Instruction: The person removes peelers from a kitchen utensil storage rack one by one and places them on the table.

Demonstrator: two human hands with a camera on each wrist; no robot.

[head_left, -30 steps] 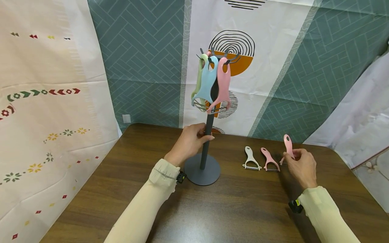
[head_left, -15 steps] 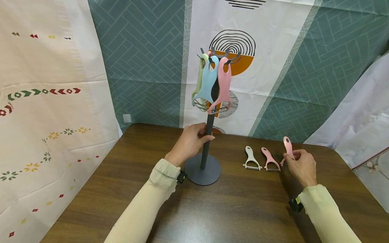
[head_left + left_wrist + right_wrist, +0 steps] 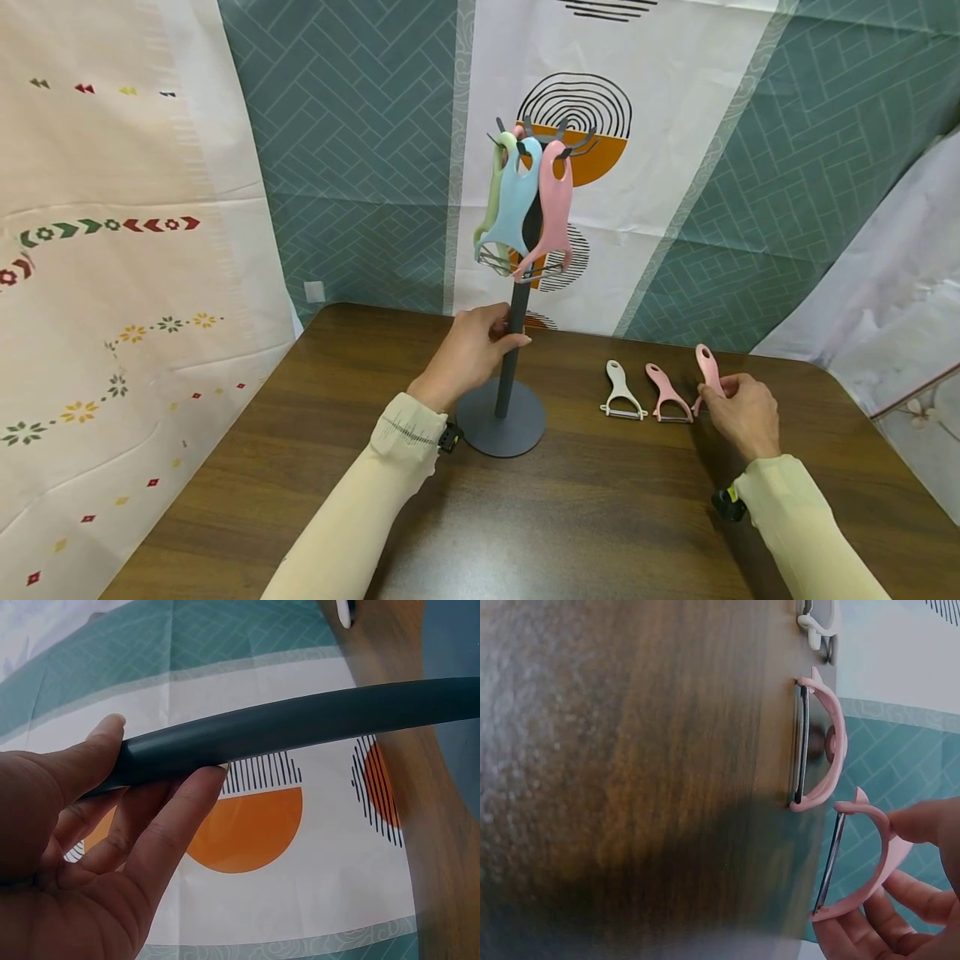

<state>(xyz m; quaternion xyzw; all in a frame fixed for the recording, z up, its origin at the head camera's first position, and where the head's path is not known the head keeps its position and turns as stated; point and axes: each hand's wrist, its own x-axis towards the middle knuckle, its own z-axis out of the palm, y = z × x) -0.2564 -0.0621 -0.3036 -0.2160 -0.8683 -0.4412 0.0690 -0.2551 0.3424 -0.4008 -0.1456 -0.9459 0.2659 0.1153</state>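
My left hand (image 3: 474, 346) grips the dark grey post (image 3: 300, 724) of an upright stand, thumb on one side and fingers on the other. From the hooks at its top hang a green peeler (image 3: 495, 192), a blue peeler (image 3: 516, 200) and a pink peeler (image 3: 555, 200), with a bit of another pink one behind. At the right, my right hand (image 3: 744, 412) pinches a pink peeler (image 3: 885, 859) between thumb and fingers, its handle tilted up. Beside it on the table lie a second pink peeler (image 3: 664, 392) and a white peeler (image 3: 619, 390).
The stand's round grey base (image 3: 517, 433) sits on the brown wooden table (image 3: 585, 517). A patterned green and white cloth (image 3: 360, 167) hangs right behind the table's back edge. Another printed cloth (image 3: 135, 292) hangs at the left.
The handle of the pink peeler in my right hand has dipped lower toward the table. My left hand keeps its grip on the post.
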